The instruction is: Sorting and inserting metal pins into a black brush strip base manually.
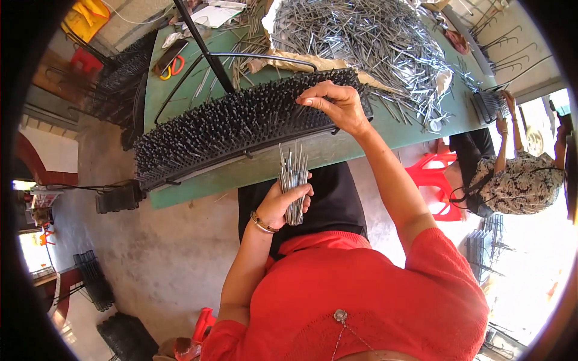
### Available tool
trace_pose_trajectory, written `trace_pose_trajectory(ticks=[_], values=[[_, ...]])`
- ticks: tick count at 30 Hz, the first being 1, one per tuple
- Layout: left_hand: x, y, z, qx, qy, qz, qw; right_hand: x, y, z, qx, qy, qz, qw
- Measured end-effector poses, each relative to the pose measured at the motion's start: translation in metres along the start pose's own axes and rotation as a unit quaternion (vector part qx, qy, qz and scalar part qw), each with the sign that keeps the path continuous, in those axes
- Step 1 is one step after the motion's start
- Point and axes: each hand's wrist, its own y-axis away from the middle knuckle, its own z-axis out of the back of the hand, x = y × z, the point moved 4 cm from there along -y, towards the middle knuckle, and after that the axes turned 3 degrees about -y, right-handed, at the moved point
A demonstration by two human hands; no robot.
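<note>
The left hand point(278, 203) is closed around a bundle of thin metal rods point(292, 180), their upper ends fanning out above the fingers. The right hand point(342, 111) is raised ahead and to the right of it, thumb and forefinger tips drawn close together; whether a rod sits between them cannot be told. Just below the right hand is the right-hand part of a long black rack point(241, 123), thickly set with upright pins; it stretches left, past the left hand, along the near edge of the green surface point(171, 197).

Beyond the right hand and spreading to its right lies a large heap of loose metal rods point(367, 36), with brown paper point(301, 60) under its near edge. Well to the left of the right hand, past the rack, are scissors point(177, 65) with red and yellow handles. Well off to the right of that hand, a co-worker point(518, 183) in a patterned top has both hands at a smaller black rack point(489, 106), beside a red plastic chair point(435, 180).
</note>
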Motion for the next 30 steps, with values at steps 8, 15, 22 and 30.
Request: trace_pose_trajectory(ticks=[8,15,22,30], values=[[0.006,-0.003,-0.001,0.005,0.016,0.012,1.000,-0.008,0.002,-0.005,-0.030,0.027,0.004,0.999],[0.000,-0.002,-0.001,-0.005,-0.029,-0.012,0.999,0.004,0.009,-0.022,0.022,0.248,0.093,0.964],[-0.013,0.004,-0.009,0.000,-0.045,-0.056,0.997,0.023,0.031,-0.021,-0.010,0.077,-0.140,0.987],[-0.015,-0.003,-0.021,0.038,-0.056,-0.051,0.996,0.009,0.055,-0.029,0.058,-0.159,-0.358,0.918]])
